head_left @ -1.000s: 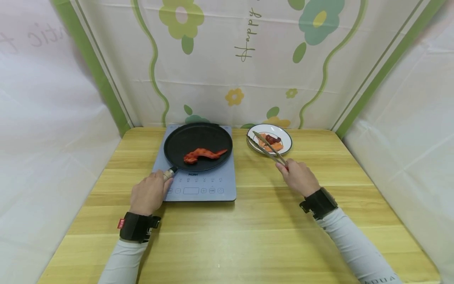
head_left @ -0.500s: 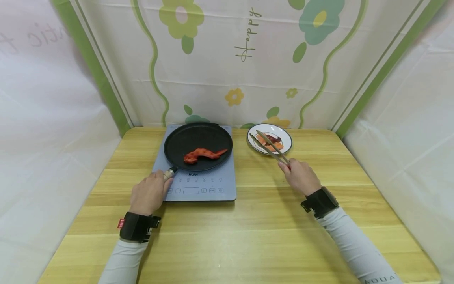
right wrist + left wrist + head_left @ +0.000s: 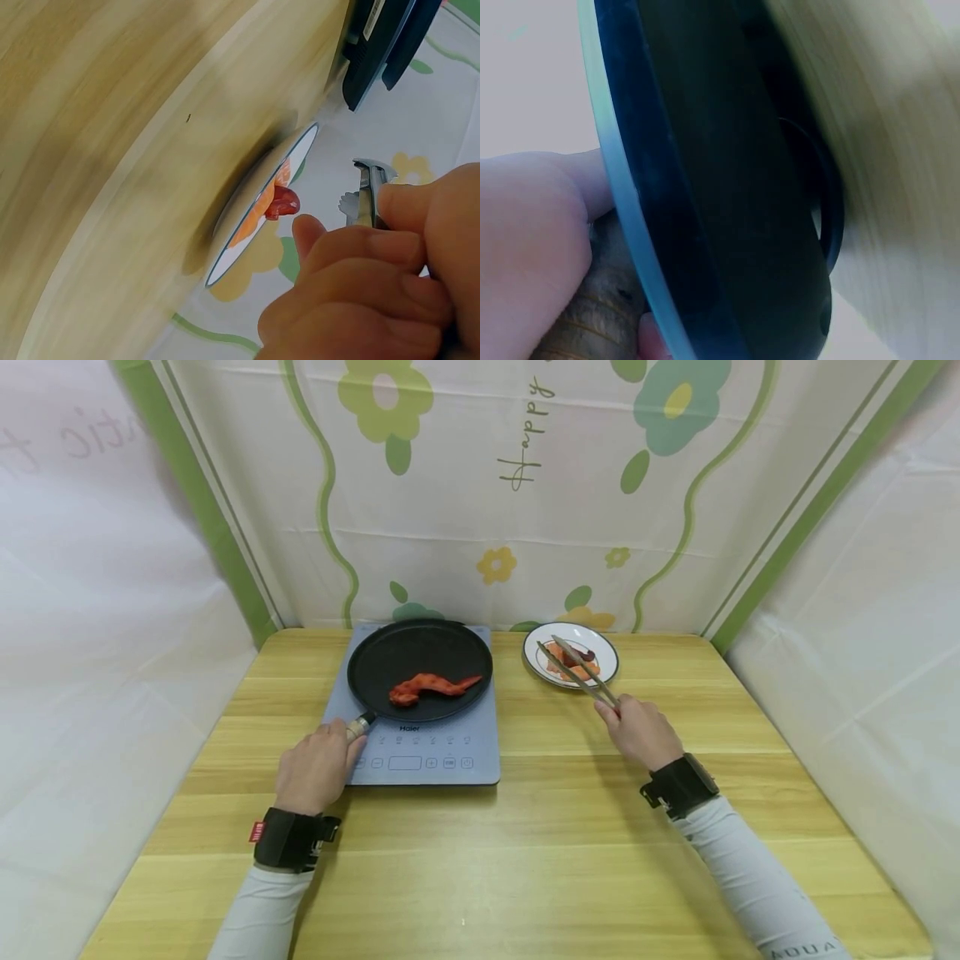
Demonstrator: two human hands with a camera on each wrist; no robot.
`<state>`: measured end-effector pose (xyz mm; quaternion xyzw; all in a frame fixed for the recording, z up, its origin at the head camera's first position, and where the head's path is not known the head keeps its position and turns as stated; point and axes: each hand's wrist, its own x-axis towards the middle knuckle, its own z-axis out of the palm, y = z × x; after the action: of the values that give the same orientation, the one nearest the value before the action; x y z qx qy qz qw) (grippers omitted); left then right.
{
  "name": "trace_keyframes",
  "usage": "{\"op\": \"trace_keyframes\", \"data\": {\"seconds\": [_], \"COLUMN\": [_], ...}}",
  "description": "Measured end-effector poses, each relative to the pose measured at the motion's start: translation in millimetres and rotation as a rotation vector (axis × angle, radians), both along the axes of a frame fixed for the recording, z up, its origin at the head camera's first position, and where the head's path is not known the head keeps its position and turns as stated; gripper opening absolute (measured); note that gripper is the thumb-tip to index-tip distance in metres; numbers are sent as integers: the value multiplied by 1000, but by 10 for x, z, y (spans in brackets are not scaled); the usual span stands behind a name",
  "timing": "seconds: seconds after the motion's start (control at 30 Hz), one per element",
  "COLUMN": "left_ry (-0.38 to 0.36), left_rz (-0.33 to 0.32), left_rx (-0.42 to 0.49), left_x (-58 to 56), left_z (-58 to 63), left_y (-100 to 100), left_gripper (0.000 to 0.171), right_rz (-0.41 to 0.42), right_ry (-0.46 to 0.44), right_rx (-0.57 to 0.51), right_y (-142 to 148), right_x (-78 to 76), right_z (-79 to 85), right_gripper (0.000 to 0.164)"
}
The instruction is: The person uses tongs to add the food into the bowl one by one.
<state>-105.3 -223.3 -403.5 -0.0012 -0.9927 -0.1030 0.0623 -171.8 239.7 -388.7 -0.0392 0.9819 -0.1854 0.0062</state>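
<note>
Over a round white plate with a dark blue rim (image 3: 604,653), I hold a pair of slim metal tongs (image 3: 588,672); their two arms stand a little apart above the food, and whether the tips touch it I cannot tell for sure; on the plate lie pale orange, white-streaked pieces (image 3: 253,216), with a glossy dark red lump (image 3: 283,203) beside them; my right hand (image 3: 645,732) grips the tongs at their near end, thumb against the fingers, I judge so that a light squeeze works both arms with my skin clear of the food; my left hand (image 3: 311,768) is wrapped round the tan ribbed handle (image 3: 357,727) of a flat, round black pan (image 3: 420,647), presumably to steady it; that handle angles toward me and to my left, which suits this arm; a curved reddish wing-shaped piece (image 3: 427,683) lies in the pan's near half, well apart from the tongs; beneath the pan sits a pale blue-grey rectangular hob (image 3: 480,731), its marked controls facing me, likely for easy reach; the plate stands just to its right, handy for my right arm; all this rests on a yellowish wooden tabletop (image 3: 525,860), backed by a white cloth printed with flowers (image 3: 450,585).
</note>
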Motion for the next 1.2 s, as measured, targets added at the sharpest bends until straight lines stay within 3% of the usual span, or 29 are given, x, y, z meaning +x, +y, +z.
{"op": "trace_keyframes", "data": {"seconds": [0.83, 1.2], "left_ry": [-7, -22], "left_rz": [-5, -1], "left_rx": [4, 9], "left_x": [14, 16], "left_z": [18, 27], "left_y": [-4, -4], "left_gripper": [39, 39], "right_rz": [-29, -43], "right_ry": [-11, -58], "right_rx": [15, 19], "right_y": [124, 171], "right_x": [-78, -99], "right_z": [-34, -40], "right_gripper": [50, 50]}}
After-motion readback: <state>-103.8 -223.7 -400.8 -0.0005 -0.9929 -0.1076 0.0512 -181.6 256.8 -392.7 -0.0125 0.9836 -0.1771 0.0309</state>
